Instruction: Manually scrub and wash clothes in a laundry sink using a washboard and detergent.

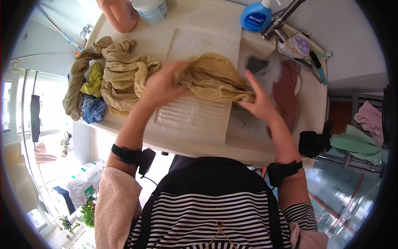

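A wet tan cloth (214, 77) lies bunched across the washboard (192, 113) of a laundry sink. Its gathered right end reaches over the basin edge into my right hand (261, 101), between thumb and palm, with one finger stretched away. My left hand (164, 84) is blurred at the cloth's left end; whether its fingers grip is unclear. Just left of that hand, more tan fabric (124, 77) is heaped on the counter. To the right, the basin (245, 137) has sudsy water with a dark red garment (286, 93) and a dark cloth (256, 63) in it.
An olive twisted cloth (76, 87), a yellow-green cloth (94, 81) and a blue cloth (93, 108) lie at the left. An orange jug (119, 15), a white tub (151, 11) and a blue bottle (255, 17) stand behind. The faucet (276, 26) and brushes (317, 67) are at the back right.
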The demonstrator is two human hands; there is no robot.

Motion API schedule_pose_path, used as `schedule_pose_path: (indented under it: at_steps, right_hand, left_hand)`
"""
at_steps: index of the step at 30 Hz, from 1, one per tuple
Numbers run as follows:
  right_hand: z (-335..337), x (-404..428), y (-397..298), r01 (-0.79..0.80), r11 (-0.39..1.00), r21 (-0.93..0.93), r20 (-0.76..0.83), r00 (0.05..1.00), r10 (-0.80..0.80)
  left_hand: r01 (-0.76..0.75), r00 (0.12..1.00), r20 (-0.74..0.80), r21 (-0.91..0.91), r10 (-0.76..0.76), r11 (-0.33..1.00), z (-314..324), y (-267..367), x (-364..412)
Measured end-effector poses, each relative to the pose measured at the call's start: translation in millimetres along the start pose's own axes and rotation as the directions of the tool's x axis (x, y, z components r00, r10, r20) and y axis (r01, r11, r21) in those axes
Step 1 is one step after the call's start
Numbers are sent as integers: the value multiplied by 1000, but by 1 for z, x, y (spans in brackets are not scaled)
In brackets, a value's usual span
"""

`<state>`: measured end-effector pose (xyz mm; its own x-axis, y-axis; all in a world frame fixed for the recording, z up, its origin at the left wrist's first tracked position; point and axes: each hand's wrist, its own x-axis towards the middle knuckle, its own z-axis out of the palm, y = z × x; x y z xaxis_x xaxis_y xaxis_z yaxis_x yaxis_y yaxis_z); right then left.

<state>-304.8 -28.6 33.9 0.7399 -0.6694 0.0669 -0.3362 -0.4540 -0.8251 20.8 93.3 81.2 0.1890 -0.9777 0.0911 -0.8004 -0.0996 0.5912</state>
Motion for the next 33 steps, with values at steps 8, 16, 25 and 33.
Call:
schedule_pose_path:
  at_steps: [8, 16, 25, 33]
  right_hand:
    - [81, 78, -36, 260, 763, -592, 208, 964, -167]
    - [81, 156, -8, -29, 738, -674, -67, 997, -23]
    - [71, 136, -12, 218, 768, -602, 122, 976, -182]
    - [78, 87, -32, 104, 888, -448, 265, 964, 21]
  left_hand:
    - [-362, 928, -9, 221, 373, 906, 57, 0, -5]
    - [78, 958, -288, 269, 3, 960, 80, -5, 97]
    - [-26, 992, -122, 142, 44, 990, 88, 1, 99]
    - [-520, 836, -167, 58, 522, 852, 64, 0, 29]
